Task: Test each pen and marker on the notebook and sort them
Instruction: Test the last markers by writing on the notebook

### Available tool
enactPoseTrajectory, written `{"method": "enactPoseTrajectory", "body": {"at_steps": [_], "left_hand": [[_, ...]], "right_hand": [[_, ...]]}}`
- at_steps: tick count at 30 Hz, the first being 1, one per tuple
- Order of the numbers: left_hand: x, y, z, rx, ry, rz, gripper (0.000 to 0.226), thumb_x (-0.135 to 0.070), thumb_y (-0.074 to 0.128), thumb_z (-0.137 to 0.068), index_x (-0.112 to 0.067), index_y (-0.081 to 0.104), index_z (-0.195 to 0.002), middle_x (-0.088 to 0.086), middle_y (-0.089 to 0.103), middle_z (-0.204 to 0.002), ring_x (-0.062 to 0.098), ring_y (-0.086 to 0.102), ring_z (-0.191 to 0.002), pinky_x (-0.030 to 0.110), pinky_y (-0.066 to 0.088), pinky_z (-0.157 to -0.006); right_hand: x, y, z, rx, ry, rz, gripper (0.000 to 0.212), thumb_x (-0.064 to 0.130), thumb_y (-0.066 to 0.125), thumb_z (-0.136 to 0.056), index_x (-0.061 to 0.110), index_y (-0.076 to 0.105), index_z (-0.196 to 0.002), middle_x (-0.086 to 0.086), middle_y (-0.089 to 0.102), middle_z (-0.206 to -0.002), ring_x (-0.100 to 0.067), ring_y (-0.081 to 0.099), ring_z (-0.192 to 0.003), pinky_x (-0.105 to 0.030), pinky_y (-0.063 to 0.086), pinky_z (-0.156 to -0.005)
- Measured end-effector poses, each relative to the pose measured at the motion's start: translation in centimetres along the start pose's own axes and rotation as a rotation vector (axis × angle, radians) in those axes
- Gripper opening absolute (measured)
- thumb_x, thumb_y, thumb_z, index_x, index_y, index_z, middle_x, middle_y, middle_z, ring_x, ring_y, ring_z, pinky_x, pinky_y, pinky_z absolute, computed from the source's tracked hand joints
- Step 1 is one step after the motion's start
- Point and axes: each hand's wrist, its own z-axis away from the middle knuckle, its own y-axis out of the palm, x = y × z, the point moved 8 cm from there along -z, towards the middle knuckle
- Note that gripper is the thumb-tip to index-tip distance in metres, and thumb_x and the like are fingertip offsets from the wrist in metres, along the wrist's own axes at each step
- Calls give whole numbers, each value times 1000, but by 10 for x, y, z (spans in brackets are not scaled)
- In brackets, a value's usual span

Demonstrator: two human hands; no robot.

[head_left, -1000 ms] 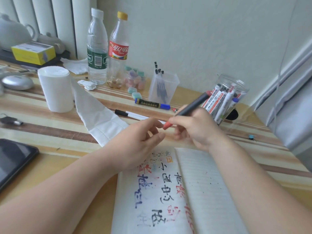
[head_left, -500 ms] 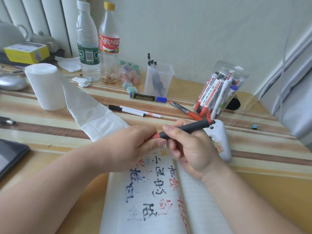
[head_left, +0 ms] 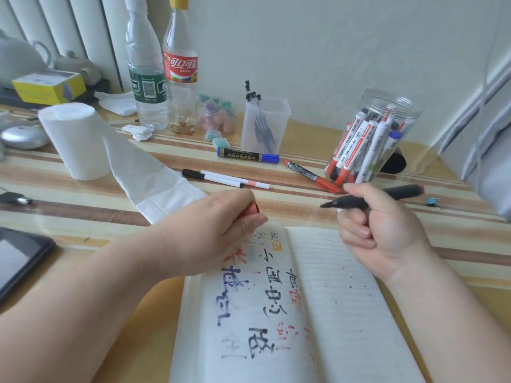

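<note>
right hand [head_left: 387,230] grips an uncapped black marker [head_left: 401,192] with red end, left hand [head_left: 221,228] pinching a red cap [head_left: 252,208].

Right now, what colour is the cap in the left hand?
Red. The cap peeks from the left hand, best seen in the head view.

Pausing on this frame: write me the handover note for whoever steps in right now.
Left hand pinches the red cap at the top edge of the notebook.
Right hand grips the uncapped black marker, tip pointing left, off the page.
The notebook lies open, its left page covered in test marks.
The jar holds many markers; a blue marker, a red marker and two thin pens lie loose.
Left to do: test this marker, recap it, sort it, then the rest.
</note>
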Motion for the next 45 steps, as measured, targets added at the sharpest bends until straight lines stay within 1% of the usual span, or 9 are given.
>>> {"method": "enactPoseTrajectory", "body": {"at_steps": [5,8,10,14,18,23,30,39,45], "left_hand": [[-5,17,-4,118,39,-16,12,-33,41,-106,-30,53,-107,-19,57,-92,4,53,-92,25,43,-82],[-9,23,-7,150,73,-106,45,-74,48,-87,-39,58,-113,-22,51,-90,3,47,-95,26,37,-88],[-9,33,-8,234,54,-229,74,-94,44,-68,-49,53,-126,-25,45,-95,2,40,-101,27,30,-95],[-2,38,-9,337,-49,-325,96,-99,55,-51,-59,41,-137,-22,37,-97,7,32,-103,29,25,-97],[7,37,-9,391,-125,-313,106,-100,59,-45,-62,36,-142,-22,37,-97,9,31,-104,31,24,-98],[6,39,-9,421,-135,-336,103,-100,57,-47,-63,37,-140,-26,32,-96,8,28,-102,31,21,-96],[3,39,-9,422,-129,-345,101,-101,55,-48,-63,36,-140,-25,32,-95,8,27,-101,30,19,-93],[3,39,-8,436,-141,-355,101,-102,53,-48,-63,37,-140,-23,36,-96,10,31,-101,31,22,-92],[5,39,-8,438,-151,-346,103,-102,54,-47,-65,34,-141,-24,37,-99,8,30,-104,32,22,-95]], "right_hand": [[-20,35,15,424,69,305,8,9,64,-73,4,71,-75,-18,54,-59,-26,52,-50,-32,46,-47],[-24,39,22,501,38,345,14,8,72,-67,5,74,-80,-18,60,-73,-27,59,-66,-49,59,-77],[-23,41,23,523,7,335,14,4,73,-67,7,72,-80,-17,60,-77,-28,63,-75,-48,59,-82],[-19,46,22,486,-181,558,10,4,67,-72,14,69,-75,-6,64,-69,-16,62,-69,-28,52,-69],[-18,52,26,452,-292,736,7,14,69,-74,11,67,-80,-22,63,-77,-25,57,-73,-38,46,-69],[-24,58,28,461,-316,891,11,19,70,-73,11,68,-79,-21,62,-75,-31,55,-69,-36,44,-64],[-27,58,24,430,-304,972,11,25,69,-74,14,67,-75,-10,63,-69,-10,54,-64,-25,44,-60],[-29,63,27,495,-277,1005,5,23,72,-72,18,70,-72,6,63,-64,-6,58,-66,-21,46,-61],[-26,61,25,468,-295,965,6,19,70,-72,14,68,-70,-2,64,-65,-11,57,-65,-25,45,-61]]}}
